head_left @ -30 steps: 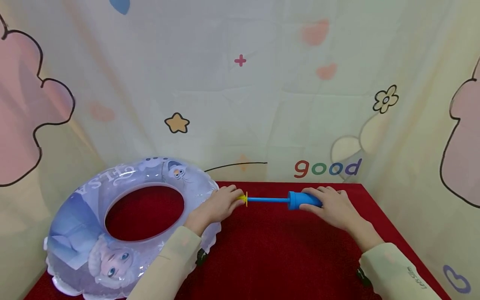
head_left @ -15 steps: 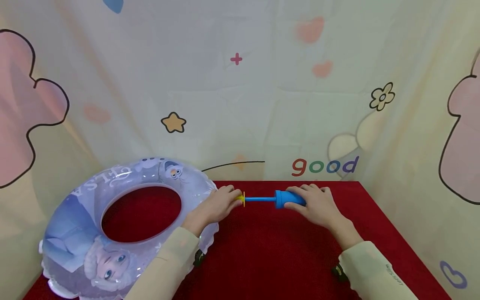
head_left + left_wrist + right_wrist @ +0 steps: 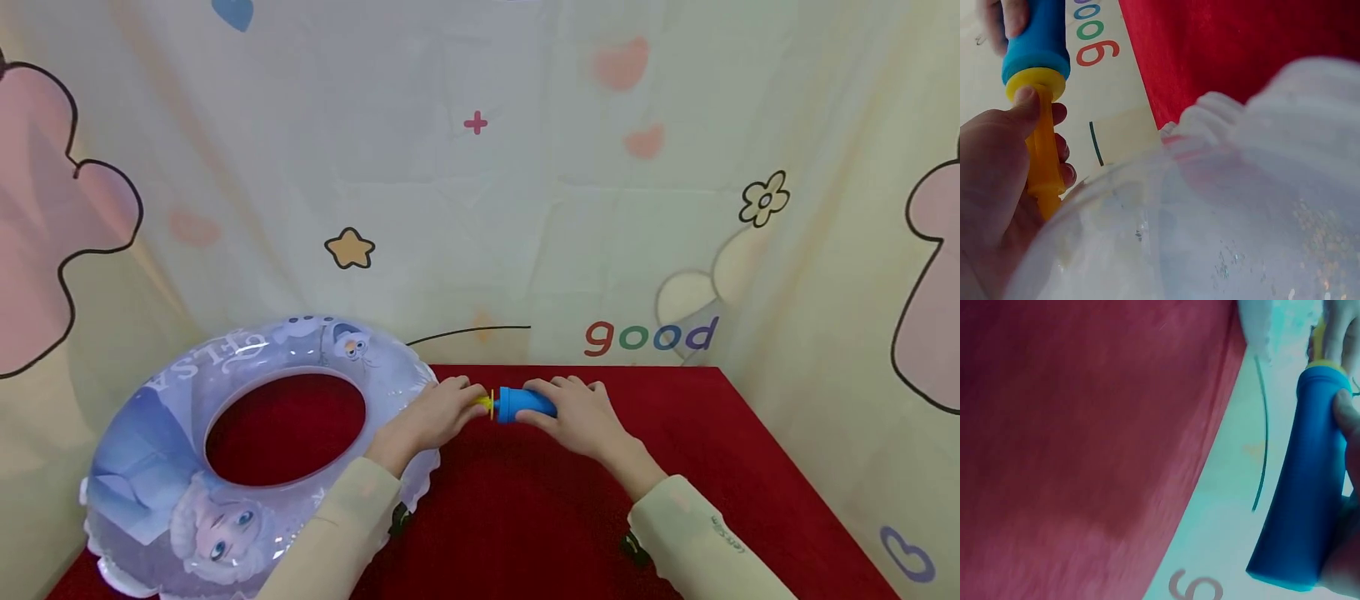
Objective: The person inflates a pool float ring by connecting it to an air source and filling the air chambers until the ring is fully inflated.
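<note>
A hand air pump, with a blue cylinder (image 3: 525, 405) and a yellow end piece (image 3: 1045, 150), is held level between my hands above the table. My left hand (image 3: 438, 410) grips the yellow end, thumb along it just below the round flange (image 3: 1036, 84). My right hand (image 3: 581, 417) wraps round the blue cylinder, which the right wrist view shows at full length. The cylinder sits close against the flange, with hardly any rod showing. Beside my left forearm lies an inflated swim ring (image 3: 150, 454) with cartoon prints; the forearm covers part of its right side.
A red cloth (image 3: 525, 517) covers the table. Behind it hangs a pale printed curtain (image 3: 450, 208) that also runs down both sides. In the left wrist view, the ring's clear, glittery wall (image 3: 1222, 231) fills the lower right.
My right hand has moved left with the blue cylinder, sliding it over the blue rod up to the yellow flange. My left hand and the swim ring have stayed in place.
</note>
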A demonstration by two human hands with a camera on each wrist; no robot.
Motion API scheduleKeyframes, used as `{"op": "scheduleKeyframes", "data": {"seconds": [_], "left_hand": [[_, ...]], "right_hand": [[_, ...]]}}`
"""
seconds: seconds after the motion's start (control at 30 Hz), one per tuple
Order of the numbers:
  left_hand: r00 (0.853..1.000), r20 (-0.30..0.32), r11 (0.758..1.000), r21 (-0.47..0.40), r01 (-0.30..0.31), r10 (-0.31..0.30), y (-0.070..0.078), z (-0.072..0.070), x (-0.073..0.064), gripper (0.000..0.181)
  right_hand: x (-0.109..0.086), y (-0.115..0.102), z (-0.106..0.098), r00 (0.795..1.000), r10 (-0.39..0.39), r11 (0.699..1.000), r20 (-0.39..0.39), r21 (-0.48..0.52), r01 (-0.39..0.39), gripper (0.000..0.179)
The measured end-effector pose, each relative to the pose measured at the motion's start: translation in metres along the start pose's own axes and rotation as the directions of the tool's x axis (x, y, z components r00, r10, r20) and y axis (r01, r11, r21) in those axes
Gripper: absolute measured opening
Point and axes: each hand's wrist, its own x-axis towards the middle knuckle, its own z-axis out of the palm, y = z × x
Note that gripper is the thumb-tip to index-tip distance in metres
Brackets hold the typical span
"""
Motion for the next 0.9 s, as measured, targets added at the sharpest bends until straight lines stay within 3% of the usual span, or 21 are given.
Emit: {"op": "scheduleKeyframes", "data": {"seconds": [0.17,0.57,0.73,0.9], "left_hand": [[0.999,-0.027,0.999,-0.004,-0.037,0.037,0.000,0.002,0.001,0.018],[1.000,-0.023,0.998,-0.053,-0.021,0.019,-0.001,-0.002,-0.002,0.017],[0.999,-0.028,0.999,-0.043,-0.030,0.028,-0.003,-0.002,0.001,0.014],[0.998,-0.041,0.998,-0.033,-0.055,0.053,-0.004,-0.002,0.002,0.007]], "right_hand": [[-0.014,0.027,-0.008,1.000,0.016,1.000,0.006,0.016,-0.016,0.056],[-0.047,0.091,-0.046,0.999,0.044,0.998,0.029,0.046,-0.045,0.059],[-0.046,0.094,-0.047,1.000,0.030,1.000,-0.007,0.000,-0.030,0.058],[-0.034,0.077,-0.041,0.999,-0.015,0.999,-0.045,-0.048,0.013,0.056]]}}
